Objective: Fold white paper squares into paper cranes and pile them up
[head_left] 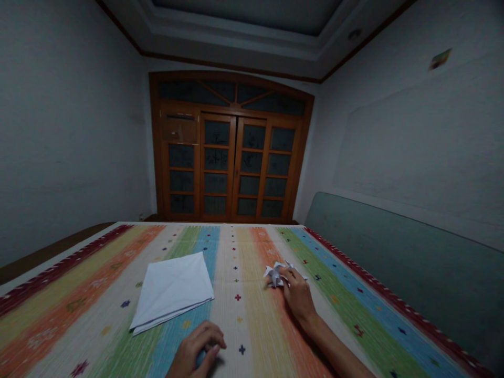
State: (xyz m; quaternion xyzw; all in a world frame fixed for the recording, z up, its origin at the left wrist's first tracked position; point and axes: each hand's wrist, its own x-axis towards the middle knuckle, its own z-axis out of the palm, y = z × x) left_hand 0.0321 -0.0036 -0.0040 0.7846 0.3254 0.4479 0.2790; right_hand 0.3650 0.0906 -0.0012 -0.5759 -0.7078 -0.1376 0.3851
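My right hand reaches out over the orange stripe of the tablecloth, its fingers closed on a crumpled piece of white paper with pointed, uneven edges. Nearer to me, my left hand rests low over the cloth with curled fingers. A small blue patch shows between its thumb and fingers; I cannot make out what it is. Left of centre, beyond my left hand, lies a folded white sheet, flat, with its layered edge towards me. Neither hand touches that sheet.
A striped, patterned tablecloth covers the table. Along the right side stands a pale green panel or backrest. At the far end are wooden doors with glass panes, between white walls.
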